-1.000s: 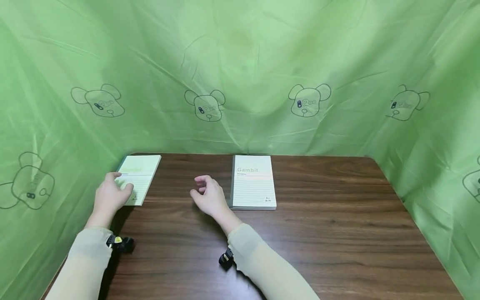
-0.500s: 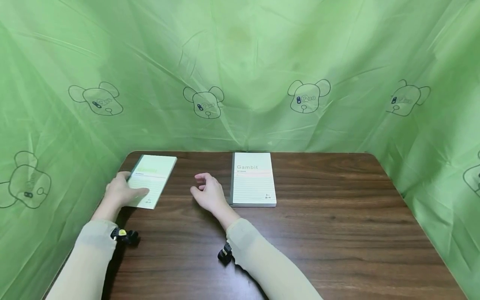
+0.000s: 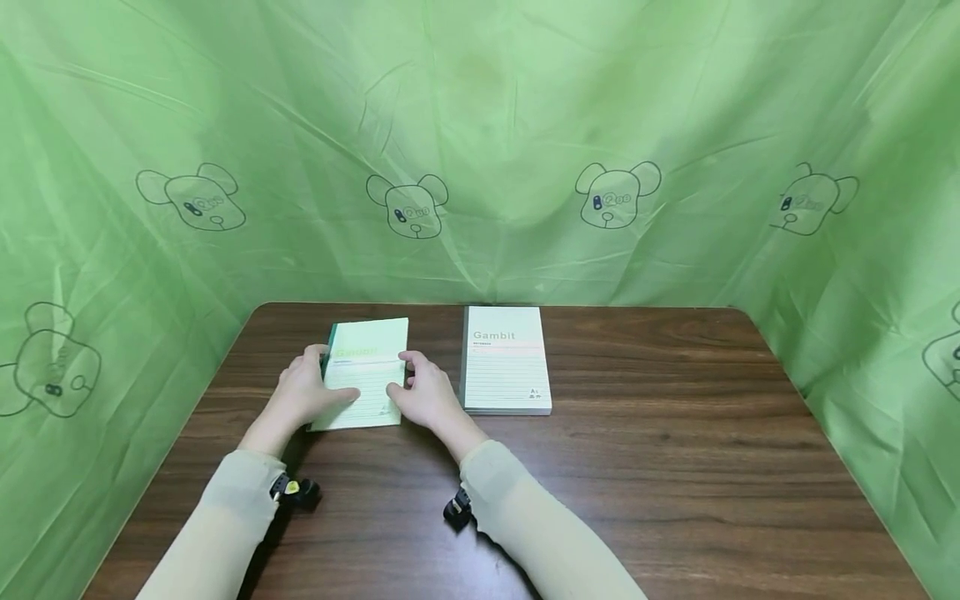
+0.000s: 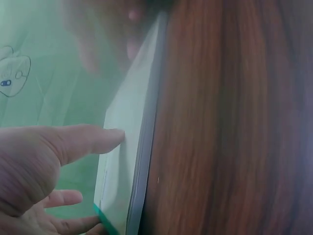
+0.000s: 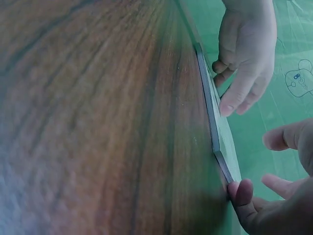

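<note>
A pale notebook (image 3: pixel 366 375) with a green spine lies slightly slanted, left of the table's middle. My left hand (image 3: pixel 303 392) grips it, the thumb across the lined cover and the fingers at the spine edge; the left wrist view shows the thumb pressed on the cover. At the notebook's right side is my right hand (image 3: pixel 431 396), fingers loosely bent. In the right wrist view a fingertip (image 5: pixel 240 192) meets the notebook's edge while another digit stays off it. A second notebook (image 3: pixel 507 362), marked "Gambit", with a grey spine, lies flat just right of my right hand.
The brown wood-grain table (image 3: pixel 675 467) extends widely to the right and toward the front. A green curtain (image 3: pixel 480 108) printed with mouse faces hangs behind the table and along its sides. Each wrist carries a small black camera.
My left hand has brought the green-spined notebook rightward from the table's left edge to my right hand, and the notebook has turned straighter. My right hand and the second notebook have hardly moved.
</note>
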Tool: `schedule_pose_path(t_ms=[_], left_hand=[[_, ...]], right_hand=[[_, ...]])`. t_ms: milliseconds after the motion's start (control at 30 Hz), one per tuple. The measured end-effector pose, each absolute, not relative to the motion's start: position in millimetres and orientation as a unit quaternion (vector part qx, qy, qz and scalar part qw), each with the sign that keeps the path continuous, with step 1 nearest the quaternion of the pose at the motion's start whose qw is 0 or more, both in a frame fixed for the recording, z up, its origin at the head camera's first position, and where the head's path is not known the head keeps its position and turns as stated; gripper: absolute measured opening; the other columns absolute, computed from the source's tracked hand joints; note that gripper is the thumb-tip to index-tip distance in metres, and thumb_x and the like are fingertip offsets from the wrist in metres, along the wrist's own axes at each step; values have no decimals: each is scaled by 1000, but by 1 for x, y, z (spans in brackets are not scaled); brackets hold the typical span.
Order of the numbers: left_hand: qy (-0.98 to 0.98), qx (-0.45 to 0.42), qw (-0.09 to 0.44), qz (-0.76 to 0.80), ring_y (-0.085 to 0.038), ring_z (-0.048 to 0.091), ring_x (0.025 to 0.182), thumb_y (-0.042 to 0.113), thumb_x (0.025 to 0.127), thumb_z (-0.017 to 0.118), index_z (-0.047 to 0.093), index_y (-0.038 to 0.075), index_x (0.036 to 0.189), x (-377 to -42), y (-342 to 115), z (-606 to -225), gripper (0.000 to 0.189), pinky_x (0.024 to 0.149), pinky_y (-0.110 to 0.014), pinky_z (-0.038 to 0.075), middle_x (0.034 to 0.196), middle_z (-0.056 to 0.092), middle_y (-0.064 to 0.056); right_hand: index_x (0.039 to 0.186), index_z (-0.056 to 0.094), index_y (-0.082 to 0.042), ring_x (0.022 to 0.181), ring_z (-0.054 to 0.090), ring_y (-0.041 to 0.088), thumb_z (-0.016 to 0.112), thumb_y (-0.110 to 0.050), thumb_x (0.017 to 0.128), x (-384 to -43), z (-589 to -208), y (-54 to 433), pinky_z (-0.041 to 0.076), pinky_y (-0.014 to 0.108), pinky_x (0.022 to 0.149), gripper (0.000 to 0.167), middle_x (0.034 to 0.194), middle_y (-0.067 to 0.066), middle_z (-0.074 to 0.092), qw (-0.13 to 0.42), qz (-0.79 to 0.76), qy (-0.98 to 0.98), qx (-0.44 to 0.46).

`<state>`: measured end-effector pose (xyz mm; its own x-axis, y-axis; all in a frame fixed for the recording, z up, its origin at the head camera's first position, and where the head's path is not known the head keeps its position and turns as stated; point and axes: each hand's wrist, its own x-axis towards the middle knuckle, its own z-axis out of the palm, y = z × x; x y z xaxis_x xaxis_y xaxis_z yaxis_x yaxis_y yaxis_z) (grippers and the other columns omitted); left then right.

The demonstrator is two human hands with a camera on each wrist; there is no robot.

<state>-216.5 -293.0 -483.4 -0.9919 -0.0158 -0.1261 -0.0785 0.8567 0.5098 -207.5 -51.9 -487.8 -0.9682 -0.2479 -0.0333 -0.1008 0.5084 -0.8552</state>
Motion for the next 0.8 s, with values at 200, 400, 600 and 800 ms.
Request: schedule_pose_path(t_ms=[200,400,600,800], left_hand=[[949,-30,54,308,-63,37,138,42,90,88,32,-9,161,-214,-282,-485,104,110,-70,38,155,43,-43],[904,-68,33,421,-53,44,139,31,97,83,39,-2,159,-213,-277,-489,82,109,-62,43,161,44,-33],[847,-92,4,523,-37,60,125,11,102,71,47,3,155,-212,-287,-498,59,92,-33,52,151,52,-25],[803,-92,26,588,-17,66,104,14,104,73,53,2,154,-207,-299,-500,55,81,-26,56,127,69,-16]], right_hand=[[158,53,-10,121,71,27,68,-26,99,-208,-487,-49,59,42,97,63,150,17,65,76,-472,872,-106],[156,55,-10,107,68,24,69,-25,98,-209,-488,-45,57,41,90,62,136,17,69,65,-471,876,-88],[152,57,-8,102,61,24,69,-24,94,-208,-489,-41,54,43,92,61,133,16,67,54,-480,873,-75],[152,57,-6,104,61,22,69,-23,91,-209,-492,-40,54,40,90,64,128,13,66,61,-487,867,-83]])
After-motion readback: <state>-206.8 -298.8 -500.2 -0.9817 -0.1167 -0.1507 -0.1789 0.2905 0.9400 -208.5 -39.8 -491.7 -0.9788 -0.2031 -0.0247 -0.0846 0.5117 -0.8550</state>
